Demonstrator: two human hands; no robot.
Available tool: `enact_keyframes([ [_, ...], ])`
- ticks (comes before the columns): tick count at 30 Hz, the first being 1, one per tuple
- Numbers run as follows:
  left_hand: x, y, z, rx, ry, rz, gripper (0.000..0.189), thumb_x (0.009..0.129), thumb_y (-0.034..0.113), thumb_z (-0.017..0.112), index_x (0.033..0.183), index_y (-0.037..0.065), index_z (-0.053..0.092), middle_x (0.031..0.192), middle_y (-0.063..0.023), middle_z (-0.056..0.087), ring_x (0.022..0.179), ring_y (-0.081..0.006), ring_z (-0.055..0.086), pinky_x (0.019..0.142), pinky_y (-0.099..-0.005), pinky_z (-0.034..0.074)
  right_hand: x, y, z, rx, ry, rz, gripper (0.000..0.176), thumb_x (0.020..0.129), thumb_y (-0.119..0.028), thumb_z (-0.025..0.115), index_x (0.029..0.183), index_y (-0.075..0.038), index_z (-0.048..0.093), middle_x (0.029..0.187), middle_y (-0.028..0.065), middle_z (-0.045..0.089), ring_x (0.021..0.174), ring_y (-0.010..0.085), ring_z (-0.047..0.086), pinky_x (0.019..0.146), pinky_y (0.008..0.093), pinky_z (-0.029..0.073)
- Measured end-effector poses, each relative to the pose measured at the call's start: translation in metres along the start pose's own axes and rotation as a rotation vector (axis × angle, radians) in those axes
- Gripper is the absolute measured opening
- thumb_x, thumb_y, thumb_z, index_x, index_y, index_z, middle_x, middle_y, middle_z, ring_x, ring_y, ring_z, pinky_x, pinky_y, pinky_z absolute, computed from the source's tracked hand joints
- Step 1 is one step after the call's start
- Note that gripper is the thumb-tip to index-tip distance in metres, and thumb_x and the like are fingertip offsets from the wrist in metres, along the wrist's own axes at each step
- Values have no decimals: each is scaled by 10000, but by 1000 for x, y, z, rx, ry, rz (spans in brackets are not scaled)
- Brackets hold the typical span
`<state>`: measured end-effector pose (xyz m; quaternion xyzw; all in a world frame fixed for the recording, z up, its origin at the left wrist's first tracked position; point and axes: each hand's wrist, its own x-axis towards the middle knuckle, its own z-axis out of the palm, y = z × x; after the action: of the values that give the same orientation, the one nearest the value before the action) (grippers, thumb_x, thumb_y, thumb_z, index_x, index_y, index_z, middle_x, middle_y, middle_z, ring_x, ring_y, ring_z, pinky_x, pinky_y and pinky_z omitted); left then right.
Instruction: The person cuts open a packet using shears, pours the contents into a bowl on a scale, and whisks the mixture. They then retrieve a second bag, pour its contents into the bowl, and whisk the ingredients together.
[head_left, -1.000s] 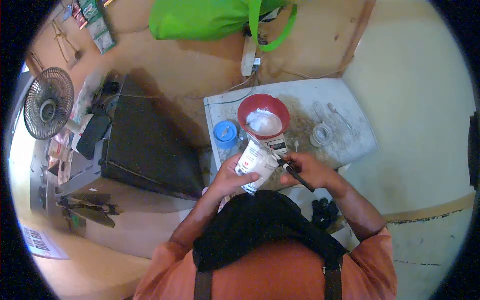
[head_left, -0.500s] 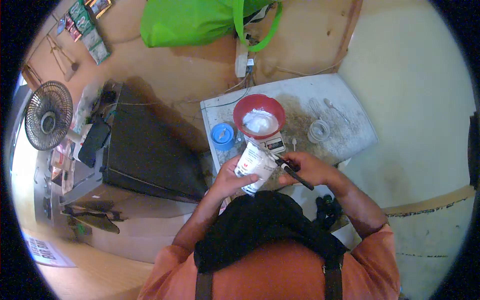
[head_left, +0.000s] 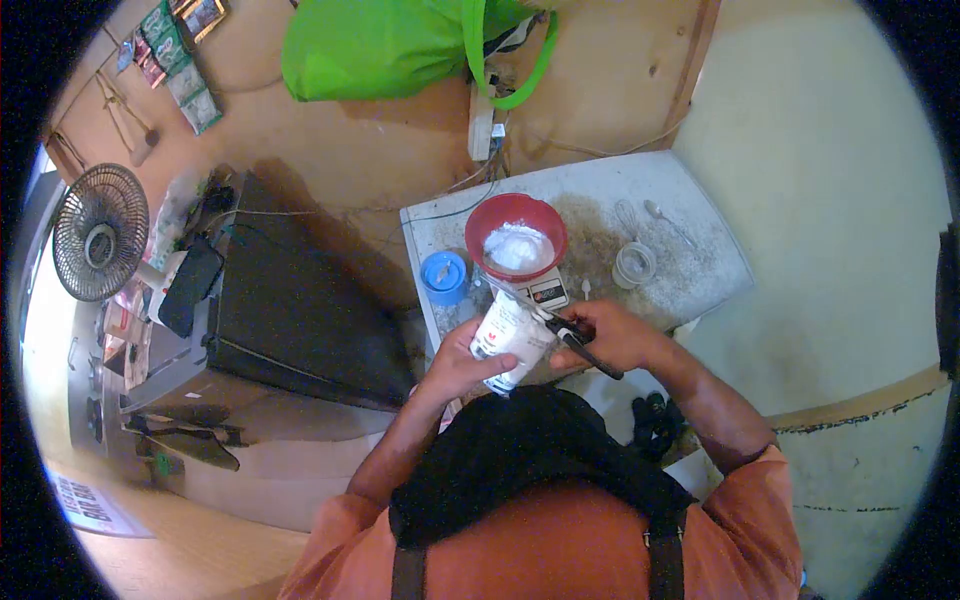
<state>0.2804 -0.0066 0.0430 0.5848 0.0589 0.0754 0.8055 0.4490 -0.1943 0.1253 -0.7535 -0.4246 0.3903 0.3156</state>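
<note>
My left hand [head_left: 462,362] is wrapped round a white printed packet [head_left: 508,342], its thumb across the front. In my right hand [head_left: 607,336] is a pair of black-handled scissors [head_left: 588,350], their blades at the packet's upper right edge. Just beyond the packet, a red bowl [head_left: 556,212] with white powder [head_left: 518,247] in it stands on a white scale [head_left: 548,290]. A blue container [head_left: 443,277] sits left of the bowl.
On the white tabletop [head_left: 700,215] are a clear plastic cup [head_left: 635,264], a whisk [head_left: 627,214] and a spoon [head_left: 655,209]. A dark cabinet [head_left: 290,290] and a fan [head_left: 100,240] are at the left. A green bag [head_left: 380,50] hangs above.
The scissors' blades have shifted slightly up and left along the packet's top edge, and the handles look a little wider apart. My left hand keeps its hold on the packet.
</note>
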Motion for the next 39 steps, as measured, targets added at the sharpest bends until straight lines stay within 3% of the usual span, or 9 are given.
enact_keyframes([
  [22, 9, 1, 4, 7, -8, 22, 473, 755, 58, 765, 1174, 10, 552, 1073, -77, 660, 954, -166, 637, 851, -338, 510, 6, -18, -12, -50, 33, -52, 581, 668, -340, 856, 1074, -11, 600, 793, 10, 614, 715, 100, 544, 644, 278, 462],
  [24, 9, 6, 6, 1, -30, 3, 475, 754, 57, 765, 1176, 9, 552, 1076, -76, 659, 958, -165, 635, 856, -338, 508, 13, -9, -10, 88, 15, -11, 587, 679, -330, 849, 1096, -8, 592, 804, 25, 617, 721, 109, 549, 653, 279, 463],
  [27, 10, 10, 5, -1, -50, -20, 490, 753, 57, 765, 1189, 2, 547, 1080, -70, 654, 963, -150, 627, 858, -324, 500, 15, -14, -13, -11, 47, -92, 586, 703, -297, 834, 1136, -3, 572, 847, 43, 626, 745, 117, 552, 674, 287, 464],
  [32, 11, 7, 8, 4, -41, 7, 520, 748, 52, 765, 1212, -2, 536, 1086, -67, 650, 975, -142, 619, 866, -316, 491, 9, -13, -23, 110, 72, -122, 576, 739, -271, 809, 1182, -19, 542, 906, 54, 615, 808, 122, 554, 722, 296, 463],
  [38, 6, 6, 5, 13, 71, 81, 526, 732, 36, 770, 1201, 1, 534, 1102, -75, 648, 989, -153, 621, 885, -329, 486, 0, 57, -40, 85, 107, -113, 635, 717, -343, 818, 1203, -47, 537, 903, 47, 616, 828, 148, 566, 751, 317, 467],
  [39, 5, 4, 2, 24, 111, 90, 528, 727, 30, 773, 1195, 4, 531, 1101, -76, 648, 989, -152, 621, 883, -330, 487, -2, 63, -37, -60, 75, 26, 658, 696, -357, 829, 1204, -55, 541, 916, 59, 629, 839, 157, 580, 765, 319, 471],
])
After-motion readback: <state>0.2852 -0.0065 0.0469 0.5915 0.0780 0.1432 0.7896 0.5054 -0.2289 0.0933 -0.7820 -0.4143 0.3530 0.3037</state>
